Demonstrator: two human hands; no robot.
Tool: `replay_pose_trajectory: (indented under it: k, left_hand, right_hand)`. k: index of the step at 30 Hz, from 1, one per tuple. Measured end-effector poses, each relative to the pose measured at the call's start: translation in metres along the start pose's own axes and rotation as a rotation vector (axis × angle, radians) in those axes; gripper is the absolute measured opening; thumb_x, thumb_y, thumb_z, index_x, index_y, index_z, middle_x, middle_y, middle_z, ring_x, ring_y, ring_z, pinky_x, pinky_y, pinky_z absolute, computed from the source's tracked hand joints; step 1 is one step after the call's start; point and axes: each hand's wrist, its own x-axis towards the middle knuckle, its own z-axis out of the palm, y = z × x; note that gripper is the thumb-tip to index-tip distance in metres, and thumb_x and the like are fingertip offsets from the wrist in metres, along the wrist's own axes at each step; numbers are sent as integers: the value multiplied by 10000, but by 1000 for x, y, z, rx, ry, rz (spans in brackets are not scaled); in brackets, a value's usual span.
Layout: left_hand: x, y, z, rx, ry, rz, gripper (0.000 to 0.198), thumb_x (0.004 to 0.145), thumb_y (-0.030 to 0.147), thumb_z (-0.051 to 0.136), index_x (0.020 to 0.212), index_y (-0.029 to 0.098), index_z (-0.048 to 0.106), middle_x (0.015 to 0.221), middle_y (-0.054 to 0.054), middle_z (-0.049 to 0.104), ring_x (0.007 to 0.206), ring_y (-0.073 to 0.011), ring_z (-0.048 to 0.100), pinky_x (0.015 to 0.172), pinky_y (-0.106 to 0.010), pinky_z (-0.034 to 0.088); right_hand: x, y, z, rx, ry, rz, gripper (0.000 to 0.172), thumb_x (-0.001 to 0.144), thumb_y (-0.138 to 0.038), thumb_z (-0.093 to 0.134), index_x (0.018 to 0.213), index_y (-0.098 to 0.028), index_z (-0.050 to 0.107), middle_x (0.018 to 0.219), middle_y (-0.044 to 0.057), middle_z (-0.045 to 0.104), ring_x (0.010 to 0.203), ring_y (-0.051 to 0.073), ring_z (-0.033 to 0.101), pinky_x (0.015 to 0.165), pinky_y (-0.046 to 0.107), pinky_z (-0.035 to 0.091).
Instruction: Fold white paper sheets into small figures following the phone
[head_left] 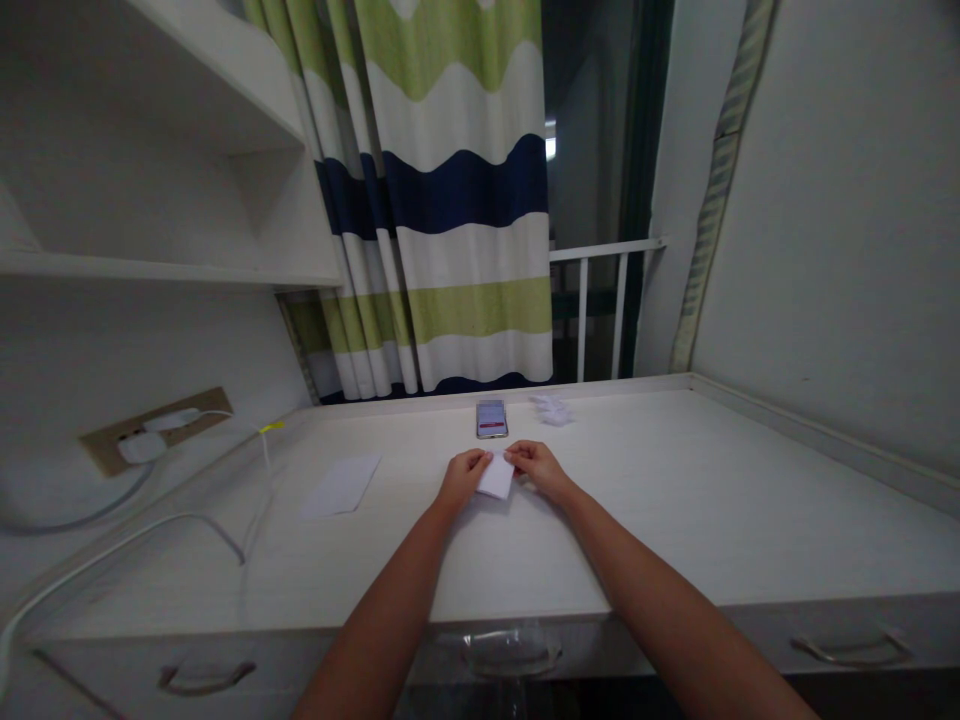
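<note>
A small white piece of paper (496, 478), seemingly folded, is held between both hands above the white desk (600, 540). My left hand (466, 474) pinches its upper left edge between thumb and fingers. At its upper right corner, my right hand (537, 466) grips it, fingers closed. Just beyond the hands lies a phone (492, 419) with its screen lit. Crumpled or folded white paper pieces (553, 410) rest to the right of the phone. A flat white sheet (342, 486) lies on the desk to the left.
Chargers (142, 446) sit in a wall socket at left, with white cables (187, 516) trailing over the desk's left side. A striped curtain (472, 200) and a white railing (607, 251) stand behind the desk. Drawer handles (206, 680) project below the front edge.
</note>
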Motion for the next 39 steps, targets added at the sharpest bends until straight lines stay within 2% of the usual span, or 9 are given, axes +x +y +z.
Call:
replay_pose_trajectory:
  k: [5, 10, 15, 24, 29, 34, 39]
  left_hand:
    - [-2, 1, 0, -20, -25, -39, 293, 684, 397, 469, 652, 118, 550, 524, 10, 496, 464, -92, 425, 421, -200, 296]
    - [-1, 6, -1, -8, -4, 5, 275, 664, 382, 487, 601, 120, 537, 517, 6, 497, 481, -94, 430, 439, -202, 297]
    - [-1, 6, 0, -32, -20, -9, 293, 662, 404, 485, 605, 121, 539, 516, 9, 497, 473, -93, 430, 437, -205, 301]
    - [0, 8, 0, -87, -14, -97, 324, 617, 446, 528, 605, 122, 531, 488, 21, 473, 430, -82, 413, 386, -191, 274]
    - [-1, 7, 0, -98, -14, -101, 338, 623, 456, 531, 633, 118, 542, 500, 20, 479, 430, -80, 412, 384, -189, 273]
    - [-1, 4, 0, -110, -78, -79, 306, 660, 415, 513, 678, 112, 553, 513, 24, 468, 429, -71, 397, 411, -197, 293]
    - [0, 7, -1, -122, -83, -39, 260, 660, 375, 524, 636, 116, 526, 485, 42, 425, 408, -54, 347, 413, -194, 260]
  right_hand:
    - [0, -1, -1, 10, 40, -9, 215, 552, -332, 640, 608, -138, 564, 450, -31, 518, 401, 70, 449, 427, 203, 354]
    - [0, -1, 0, -3, 28, -5, 220, 556, -338, 632, 617, -137, 567, 437, -29, 518, 390, 72, 448, 423, 205, 350]
    - [0, -1, -1, -17, 48, -8, 231, 544, -350, 634, 608, -138, 565, 438, -32, 514, 392, 72, 448, 425, 206, 352]
    - [-1, -5, 1, -19, 29, 8, 245, 544, -363, 640, 615, -142, 563, 440, -24, 523, 396, 77, 455, 428, 212, 362]
    - [-1, -5, 0, -22, 35, 0, 246, 546, -367, 641, 627, -145, 572, 450, -22, 523, 405, 82, 459, 432, 219, 369]
    - [2, -3, -4, -20, 114, -20, 233, 544, -360, 634, 617, -152, 560, 435, -28, 507, 394, 83, 442, 420, 219, 353]
    - [4, 0, -4, -11, 134, -25, 239, 540, -370, 621, 608, -152, 552, 427, -30, 502, 380, 80, 432, 405, 216, 332]
